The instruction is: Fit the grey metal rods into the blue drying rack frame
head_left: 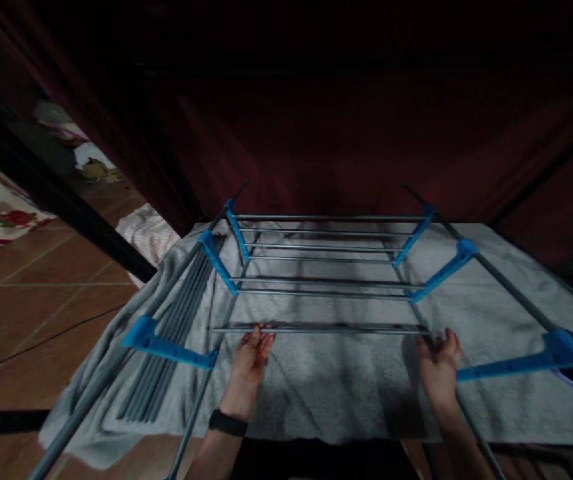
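Keeping the nearest rod level over the grey cloth seems best, left hand pinching it left of centre, right hand curled by its right end (whether gripping, I cannot tell).

The slim grey metal rod looks smooth, faintly glossy. Rough grey cloth lies beneath it; matt blue plastic brackets stand beyond it.

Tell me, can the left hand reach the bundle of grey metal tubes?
Probably not directly: the left hand holds a thin grey metal rod, and a grey metal rail runs between hand and tubes.
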